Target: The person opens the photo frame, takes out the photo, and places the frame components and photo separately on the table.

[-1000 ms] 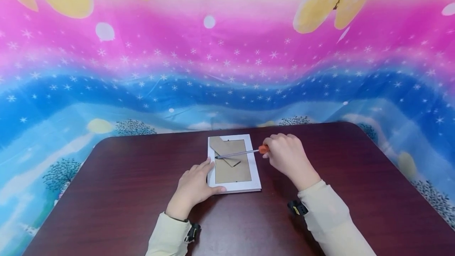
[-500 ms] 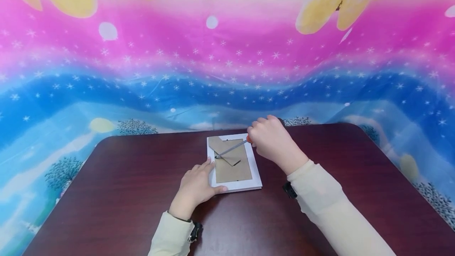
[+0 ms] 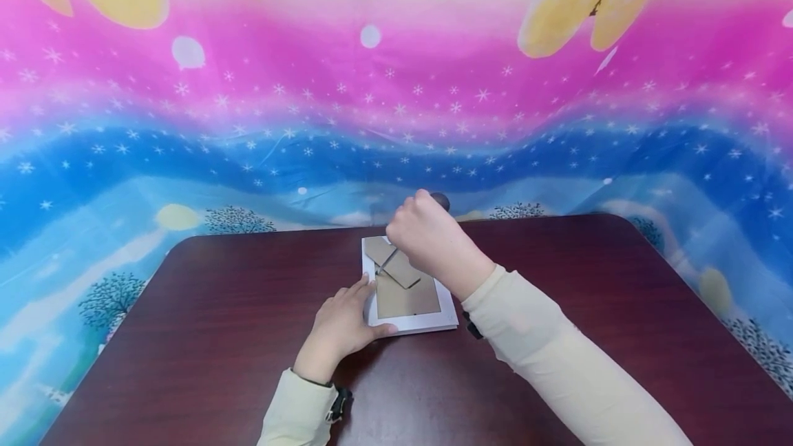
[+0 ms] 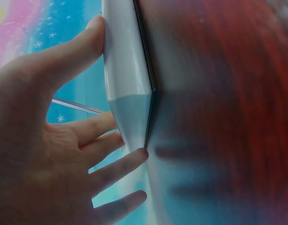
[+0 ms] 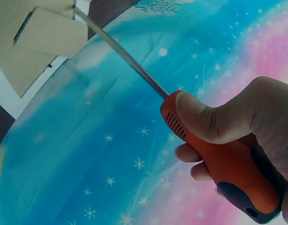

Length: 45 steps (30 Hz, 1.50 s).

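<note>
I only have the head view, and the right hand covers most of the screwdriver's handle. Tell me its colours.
Observer: The right wrist view shows the handle as orange with dark patches.
Operator: Now say where the right thumb lies.
Observer: It lies on the orange part, close to the metal shaft.
Operator: Describe the side of the white frame, down by the table.
Observer: In the left wrist view, a thin dark strip runs along it on the table side.
</note>
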### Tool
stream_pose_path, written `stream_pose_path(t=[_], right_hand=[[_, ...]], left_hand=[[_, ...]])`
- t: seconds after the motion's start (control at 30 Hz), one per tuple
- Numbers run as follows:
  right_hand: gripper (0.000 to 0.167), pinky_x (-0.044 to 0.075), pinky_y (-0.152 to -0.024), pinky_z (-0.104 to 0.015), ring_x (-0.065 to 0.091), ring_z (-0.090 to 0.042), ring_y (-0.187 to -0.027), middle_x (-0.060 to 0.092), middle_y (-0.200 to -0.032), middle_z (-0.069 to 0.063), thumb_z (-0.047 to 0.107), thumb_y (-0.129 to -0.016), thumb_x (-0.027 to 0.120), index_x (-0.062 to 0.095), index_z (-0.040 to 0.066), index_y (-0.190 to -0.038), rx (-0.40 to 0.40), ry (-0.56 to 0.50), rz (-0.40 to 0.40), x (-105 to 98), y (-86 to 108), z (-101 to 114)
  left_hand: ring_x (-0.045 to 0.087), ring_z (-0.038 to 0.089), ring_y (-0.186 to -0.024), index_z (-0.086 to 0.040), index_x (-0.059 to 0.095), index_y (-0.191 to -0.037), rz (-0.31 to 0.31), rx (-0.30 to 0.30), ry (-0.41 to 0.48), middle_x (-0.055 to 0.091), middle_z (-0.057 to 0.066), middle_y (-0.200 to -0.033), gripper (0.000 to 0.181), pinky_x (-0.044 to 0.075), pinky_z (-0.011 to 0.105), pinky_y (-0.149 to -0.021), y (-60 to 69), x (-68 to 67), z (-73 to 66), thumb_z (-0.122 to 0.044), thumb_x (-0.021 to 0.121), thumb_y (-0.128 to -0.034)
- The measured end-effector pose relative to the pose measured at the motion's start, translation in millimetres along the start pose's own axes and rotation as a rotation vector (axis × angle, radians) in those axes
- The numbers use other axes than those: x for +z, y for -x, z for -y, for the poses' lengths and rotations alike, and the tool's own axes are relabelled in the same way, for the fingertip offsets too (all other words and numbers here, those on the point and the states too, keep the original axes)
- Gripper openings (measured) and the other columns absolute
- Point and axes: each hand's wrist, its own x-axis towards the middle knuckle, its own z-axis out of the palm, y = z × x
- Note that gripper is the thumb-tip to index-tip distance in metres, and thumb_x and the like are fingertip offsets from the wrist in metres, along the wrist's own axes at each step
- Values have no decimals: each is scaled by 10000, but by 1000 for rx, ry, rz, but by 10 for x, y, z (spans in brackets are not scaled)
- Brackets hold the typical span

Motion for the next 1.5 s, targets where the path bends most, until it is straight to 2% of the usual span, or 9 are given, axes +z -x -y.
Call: stream_pose_path(t=[0.2, 0.37, 0.5, 0.67, 1.0, 1.1, 1.23, 1.4, 1.5], right_hand=[[194, 435, -564, -275, 529, -135, -567, 558, -573, 34, 106, -712, 748, 618, 198, -602, 23, -71, 64, 62, 58, -97], [251, 415, -526, -288, 513, -135, -532, 540, -557, 48, 167, -750, 802, 624, 197, -575, 79, -206, 53, 216, 177, -185], [193, 408, -509, -296, 543, -139, -543, 566, -572, 66, 223, -775, 817, 690, 187, -633, 149, -320, 52, 359, 283, -235], [128, 460, -546, -315, 593, -139, -600, 615, -641, 87, 183, -753, 832, 716, 197, -703, 238, -440, 92, 536, 420, -295], [126, 550, -628, -405, 629, -196, -693, 650, -701, 65, 199, -809, 830, 726, 155, -755, 367, -663, 258, 866, 643, -336], [153, 534, -690, -408, 624, -213, -729, 671, -716, 37, 248, -788, 847, 744, 140, -755, 341, -589, 225, 925, 672, -330], [192, 479, -731, -402, 604, -226, -748, 688, -755, -1, 288, -790, 838, 738, 124, -804, 266, -392, 133, 934, 635, -316], [158, 450, -756, -395, 578, -232, -770, 667, -772, -21, 236, -850, 771, 713, 94, -813, 177, -223, 25, 766, 446, -305], [196, 423, -785, -393, 537, -218, -769, 633, -745, 0, 252, -900, 711, 679, 105, -774, 110, -105, 7, 612, 293, -293]], left_hand=[[458, 378, -1324, -93, 514, -1451, -5, -6, -4, 419, 95, -1535, 883, 400, 571, -1021, -7, -14, -35, -591, 770, -768], [446, 369, -1335, -95, 506, -1458, 4, -19, 1, 415, 96, -1538, 897, 369, 570, -1048, -1, -10, -25, -598, 769, -764], [429, 373, -1352, -106, 492, -1471, 14, -27, 1, 394, 81, -1552, 908, 340, 572, -1073, 7, 24, 6, -605, 767, -764], [430, 381, -1350, -110, 485, -1476, 6, -25, 0, 389, 71, -1556, 916, 335, 579, -1073, 7, 40, 16, -606, 768, -760], [443, 363, -1338, -105, 500, -1464, -8, -13, -7, 392, 64, -1555, 912, 345, 581, -1064, -1, 27, 10, -615, 764, -756], [440, 358, -1340, -109, 503, -1463, -7, -15, -2, 388, 61, -1558, 909, 345, 580, -1065, 1, 18, 10, -616, 765, -755], [437, 367, -1341, -102, 503, -1461, 0, -13, 6, 386, 67, -1559, 907, 347, 585, -1063, 2, 3, 13, -610, 767, -757], [436, 377, -1343, -82, 503, -1457, 2, 0, 14, 391, 86, -1554, 900, 362, 580, -1054, -1, 0, 17, -597, 766, -767], [447, 381, -1334, -72, 506, -1452, 1, 10, 19, 398, 96, -1549, 895, 379, 578, -1041, -2, -4, 18, -592, 766, -771]])
